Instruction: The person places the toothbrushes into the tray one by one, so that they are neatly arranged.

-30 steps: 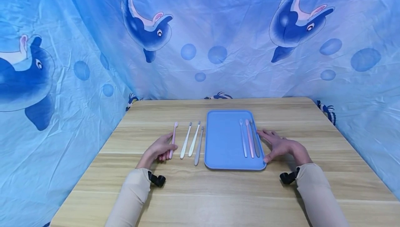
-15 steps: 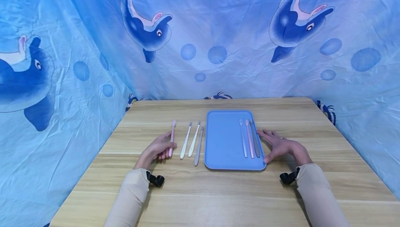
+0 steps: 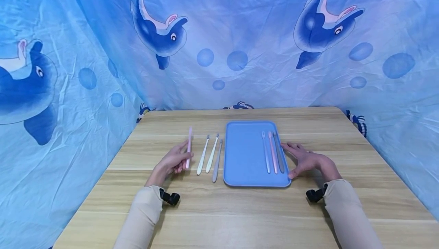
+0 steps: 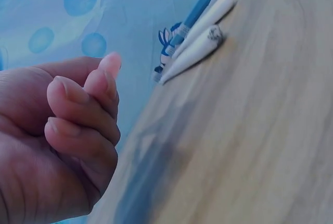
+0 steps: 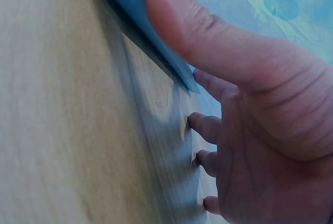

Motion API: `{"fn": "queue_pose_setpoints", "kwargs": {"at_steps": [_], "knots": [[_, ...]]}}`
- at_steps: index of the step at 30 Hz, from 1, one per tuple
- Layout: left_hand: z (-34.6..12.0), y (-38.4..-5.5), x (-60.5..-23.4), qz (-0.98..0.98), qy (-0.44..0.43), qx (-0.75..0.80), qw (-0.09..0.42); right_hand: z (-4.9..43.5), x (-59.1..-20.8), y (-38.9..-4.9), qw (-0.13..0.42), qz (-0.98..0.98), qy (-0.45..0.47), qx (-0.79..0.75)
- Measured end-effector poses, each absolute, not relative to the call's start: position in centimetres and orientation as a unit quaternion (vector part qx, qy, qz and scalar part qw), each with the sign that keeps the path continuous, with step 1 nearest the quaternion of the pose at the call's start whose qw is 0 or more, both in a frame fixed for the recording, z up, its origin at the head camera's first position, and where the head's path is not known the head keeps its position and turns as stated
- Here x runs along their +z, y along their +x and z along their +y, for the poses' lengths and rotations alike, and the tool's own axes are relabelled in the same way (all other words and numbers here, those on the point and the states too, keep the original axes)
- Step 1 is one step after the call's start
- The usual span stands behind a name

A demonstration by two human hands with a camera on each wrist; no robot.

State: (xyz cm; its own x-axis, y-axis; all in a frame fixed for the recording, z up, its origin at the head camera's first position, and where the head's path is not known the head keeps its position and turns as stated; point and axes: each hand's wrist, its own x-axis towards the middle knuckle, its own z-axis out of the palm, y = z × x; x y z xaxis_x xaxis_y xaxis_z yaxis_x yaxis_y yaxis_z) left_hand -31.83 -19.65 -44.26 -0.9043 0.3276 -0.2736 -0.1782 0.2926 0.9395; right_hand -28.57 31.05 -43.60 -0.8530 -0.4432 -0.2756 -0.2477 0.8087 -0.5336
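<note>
My left hand [image 3: 174, 160] pinches a pink toothbrush [image 3: 189, 147] between thumb and fingers, bristle end pointing away from me. In the left wrist view the other fingers curl into the palm, and the hand [image 4: 78, 130] is raised over the wood. Just right of it lie two white toothbrushes [image 3: 203, 155] [image 3: 212, 154] and a grey toothbrush [image 3: 217, 161], side by side. My right hand [image 3: 305, 160] spreads along the right side of a blue tray [image 3: 245, 180]. Its thumb touches the rim by the near corner, as the right wrist view shows; the other fingertips reach down to the table.
Inside the tray, toward its right side, lie a blue toothbrush [image 3: 266, 154], a pink toothbrush [image 3: 273, 154] and a dark grey toothbrush [image 3: 279, 155]. They rest on a wooden table [image 3: 226, 218]. A blue dolphin-print curtain [image 3: 219, 32] hangs behind and along the sides.
My left hand has lifted the pink toothbrush and shifted it slightly away from me, turning it more upright in the view. My right hand stays at the tray.
</note>
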Motion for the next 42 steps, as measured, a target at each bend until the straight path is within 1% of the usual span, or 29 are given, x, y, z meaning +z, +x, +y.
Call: {"fn": "queue_pose_setpoints", "kwargs": {"at_steps": [7,18,28,42], "knots": [[-18.8,-31.7,-43.3,0.771,0.062,0.601,0.201,31.2,-43.6,-28.5,0.194,0.93,-0.188,-0.25],[-17.7,-31.5,-42.6,0.752,0.049,0.627,0.198,31.0,-43.7,-28.6,0.2,0.93,-0.183,-0.25],[-15.7,-31.6,-41.1,0.746,0.069,0.633,0.194,31.1,-43.7,-28.5,0.198,0.928,-0.185,-0.254],[-13.5,-31.9,-40.7,0.735,0.099,0.641,0.197,31.1,-43.8,-28.5,0.196,0.929,-0.181,-0.257]]}}
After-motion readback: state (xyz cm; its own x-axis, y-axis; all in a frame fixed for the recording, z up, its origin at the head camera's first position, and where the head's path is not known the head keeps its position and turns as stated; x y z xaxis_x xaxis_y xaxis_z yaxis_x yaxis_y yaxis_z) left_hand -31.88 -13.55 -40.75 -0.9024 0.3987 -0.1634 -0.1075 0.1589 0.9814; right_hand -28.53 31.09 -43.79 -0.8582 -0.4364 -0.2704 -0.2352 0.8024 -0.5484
